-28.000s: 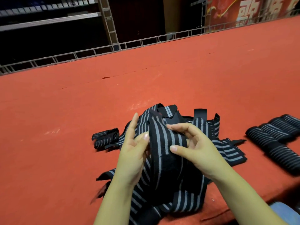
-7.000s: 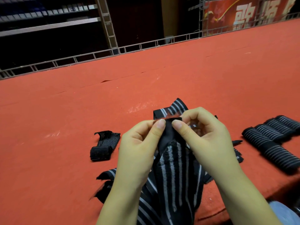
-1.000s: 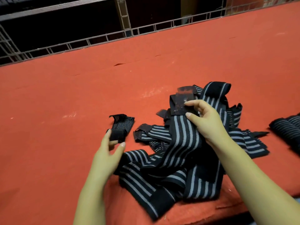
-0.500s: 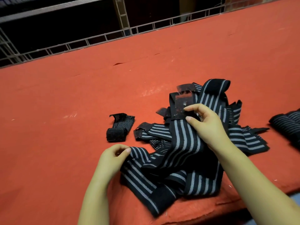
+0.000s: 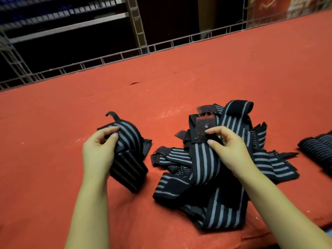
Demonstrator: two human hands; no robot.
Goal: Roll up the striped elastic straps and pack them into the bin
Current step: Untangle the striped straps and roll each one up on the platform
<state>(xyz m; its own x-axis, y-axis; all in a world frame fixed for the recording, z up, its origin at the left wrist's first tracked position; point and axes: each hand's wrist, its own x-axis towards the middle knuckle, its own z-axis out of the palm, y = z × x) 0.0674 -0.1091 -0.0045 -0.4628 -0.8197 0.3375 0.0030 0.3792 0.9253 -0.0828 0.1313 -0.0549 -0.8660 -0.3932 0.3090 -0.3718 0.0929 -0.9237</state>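
Sorting step: left hand [image 5: 98,151] fingers grasp one striped strap [image 5: 128,141] at 9 o'clock, right hand [image 5: 231,150] pinches another strap's black end tab [image 5: 202,130]; next, rolling one probably needs both hands.

black straps [image 5: 204,159] with grey stripes, orange-red table cloth [image 5: 53,123]

Red felt table [image 5: 179,87], wire rail [image 5: 111,58], shelving [image 5: 68,24]

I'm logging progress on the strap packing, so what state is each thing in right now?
Left hand: grips a strap.
Strap in left hand: lifted off the pile, folded over, not rolled.
Right hand: pinches a strap's dark end patch.
Strap in right hand: unrolled, draped over the pile.
Strap pile: loose, tangled.
Rolled straps: rolled, lying at right edge.
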